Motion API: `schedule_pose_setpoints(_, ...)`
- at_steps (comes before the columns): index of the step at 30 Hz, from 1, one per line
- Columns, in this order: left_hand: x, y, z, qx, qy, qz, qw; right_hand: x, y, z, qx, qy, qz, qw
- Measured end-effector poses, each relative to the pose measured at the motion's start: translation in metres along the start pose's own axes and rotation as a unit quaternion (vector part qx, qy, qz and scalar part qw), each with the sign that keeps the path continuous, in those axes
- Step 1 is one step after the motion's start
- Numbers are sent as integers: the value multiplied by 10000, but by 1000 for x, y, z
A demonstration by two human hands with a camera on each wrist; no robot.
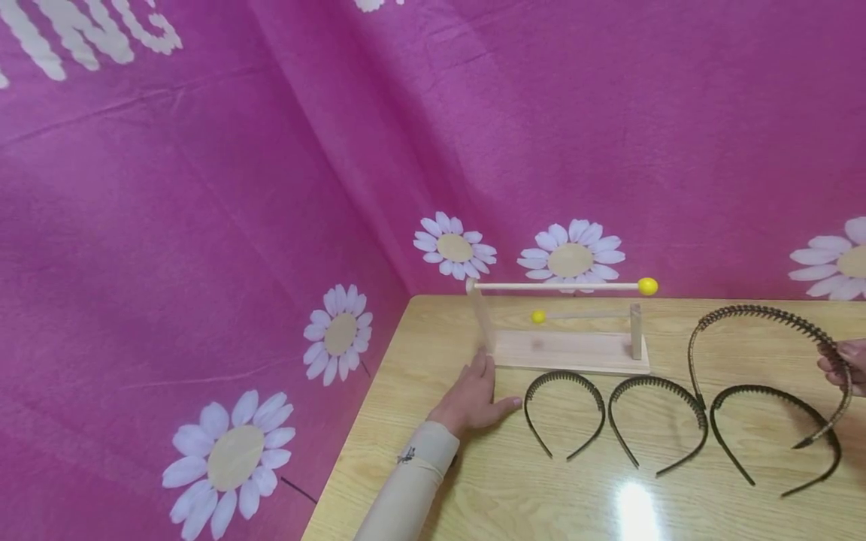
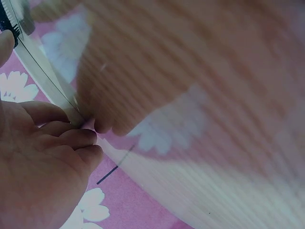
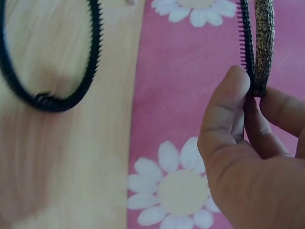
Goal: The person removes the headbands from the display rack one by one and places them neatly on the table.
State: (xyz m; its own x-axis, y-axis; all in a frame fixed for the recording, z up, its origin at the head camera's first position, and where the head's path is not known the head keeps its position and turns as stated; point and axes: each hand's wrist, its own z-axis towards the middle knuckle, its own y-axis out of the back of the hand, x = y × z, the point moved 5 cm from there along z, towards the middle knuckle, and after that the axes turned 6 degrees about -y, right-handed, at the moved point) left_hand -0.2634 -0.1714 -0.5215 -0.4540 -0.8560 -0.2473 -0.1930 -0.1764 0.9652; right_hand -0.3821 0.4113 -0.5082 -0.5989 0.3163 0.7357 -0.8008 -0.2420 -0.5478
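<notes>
A wooden stand point(image 1: 568, 350) with two horizontal rods tipped by yellow knobs stands at the back of the table. My left hand point(image 1: 471, 396) rests on the tabletop, its fingertips right at the stand's left end and its thumb pointing toward the nearest headband. At the far right, my right hand point(image 1: 851, 367) pinches a gold-and-black toothed headband point(image 1: 758, 309) between thumb and fingers, held up above the table. In the right wrist view that glittery band point(image 3: 263, 45) hangs edge-on from the fingertips.
Three dark toothed headbands lie in a row before the stand: a left one point(image 1: 563, 375), a middle one point(image 1: 656, 382) and a right one point(image 1: 764, 389). The held headband overlaps the right one in the head view. Purple flowered cloth point(image 1: 609, 150) walls the table's back and left.
</notes>
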Motion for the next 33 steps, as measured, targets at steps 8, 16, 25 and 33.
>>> schedule_pose_setpoints(8,-1,-1,-1,20,-11,1,10000,20,46,-55,434,-472,-301,9975)
schedule_pose_setpoints(16,-3,1,-4,35,21,-72,10000,27,40,-42,627,-833,279,9942)
schedule_pose_setpoints(25,-3,0,-3,-22,3,-54,10000,26,34,-32,1123,-978,333,9883)
schedule_pose_setpoints(33,-3,3,-3,27,41,-137,9999,26,35,-36,973,-1046,148,9896)
